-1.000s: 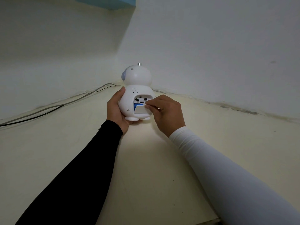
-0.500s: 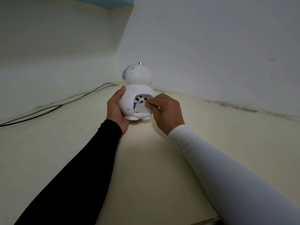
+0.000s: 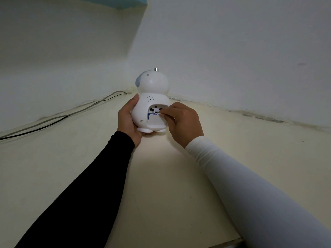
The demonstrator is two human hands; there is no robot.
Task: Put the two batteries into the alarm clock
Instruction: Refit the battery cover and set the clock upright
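The clock [image 3: 152, 102] stands upright on the table [image 3: 161, 176], back toward the camera. The left hand [image 3: 128, 119] cups its side. The right hand's [image 3: 182, 122] fingers [image 3: 163, 112] pinch the cover's [image 3: 155, 120] top edge over blue in the compartment.

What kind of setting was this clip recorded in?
Probably a plain indoor room corner, domestic or office; I can't tell which. Bare white walls meet behind a cream surface, cables run along its left edge, and a robot-shaped alarm clock stands on it.
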